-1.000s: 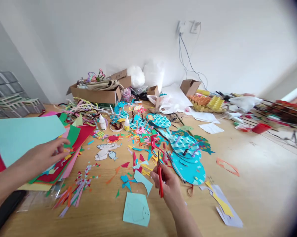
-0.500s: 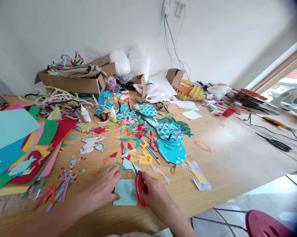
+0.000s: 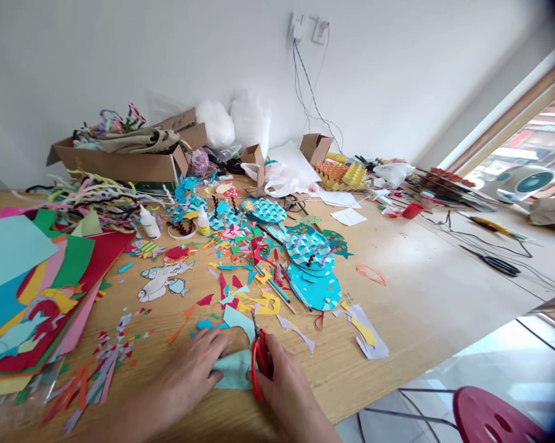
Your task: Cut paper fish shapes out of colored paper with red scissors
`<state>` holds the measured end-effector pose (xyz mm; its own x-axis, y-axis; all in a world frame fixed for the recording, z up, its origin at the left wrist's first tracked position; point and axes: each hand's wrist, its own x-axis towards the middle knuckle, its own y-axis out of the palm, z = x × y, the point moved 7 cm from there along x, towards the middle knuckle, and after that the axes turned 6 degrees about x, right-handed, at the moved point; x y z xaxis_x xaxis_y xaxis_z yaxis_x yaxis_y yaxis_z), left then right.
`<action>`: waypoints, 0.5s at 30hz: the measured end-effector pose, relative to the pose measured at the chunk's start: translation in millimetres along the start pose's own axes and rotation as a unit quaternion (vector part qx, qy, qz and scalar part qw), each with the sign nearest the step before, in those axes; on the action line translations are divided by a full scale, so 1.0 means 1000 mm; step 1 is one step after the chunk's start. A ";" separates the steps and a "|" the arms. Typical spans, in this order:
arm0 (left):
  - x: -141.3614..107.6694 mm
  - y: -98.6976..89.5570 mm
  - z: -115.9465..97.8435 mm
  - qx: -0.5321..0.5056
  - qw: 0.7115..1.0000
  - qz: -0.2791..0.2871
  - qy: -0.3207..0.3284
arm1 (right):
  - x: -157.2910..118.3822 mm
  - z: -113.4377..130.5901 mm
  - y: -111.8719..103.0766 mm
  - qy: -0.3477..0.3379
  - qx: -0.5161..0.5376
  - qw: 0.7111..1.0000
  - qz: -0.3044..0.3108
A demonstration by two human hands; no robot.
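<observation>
A light blue sheet of paper (image 3: 234,368) with a faint pencil drawing is at the table's front edge, slightly bent. My left hand (image 3: 198,360) holds its left side, thumb and fingers closed at the edge. In my right hand (image 3: 289,384) is a pair of scissors (image 3: 255,369) with red handles, my fingers wrapped round them. The blades point away from me, at the sheet's right edge. A light blue offcut (image 3: 239,321) lies just beyond the sheet, by the blade tips. Part of the sheet is hidden by my hands.
Coloured paper sheets (image 3: 14,246) are stacked at the left. Paper scraps (image 3: 259,301), cut-out fish (image 3: 160,284) and glue bottles (image 3: 149,223) lie ahead. Blue disc crafts (image 3: 314,286) stand in the middle. A cardboard box (image 3: 115,163) is by the wall; a red stool (image 3: 494,415) stands at lower right.
The sheet, flat before, now bends, and its drawing shows less. My right hand and the scissors have moved slightly down and left with the sheet; the camera view has shifted a little.
</observation>
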<state>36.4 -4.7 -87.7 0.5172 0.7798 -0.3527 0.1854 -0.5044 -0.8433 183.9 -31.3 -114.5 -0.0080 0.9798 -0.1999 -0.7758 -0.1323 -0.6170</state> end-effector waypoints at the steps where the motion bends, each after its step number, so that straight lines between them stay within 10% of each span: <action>1: 0.001 0.001 0.000 -0.007 1.000 -0.005 0.004 | 0.001 0.001 0.000 -0.001 0.003 1.000 0.002; 15: 0.007 -0.054 0.005 -0.281 0.958 -0.041 0.025 | 0.017 0.053 -0.032 -0.042 0.114 0.992 0.032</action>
<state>26.1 29.8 -46.7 0.5184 0.8136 -0.2634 0.6410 -0.5736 -0.5100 175.1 -2.8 -57.7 -0.1058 0.9809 -0.1634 -0.8943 -0.1657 -0.4156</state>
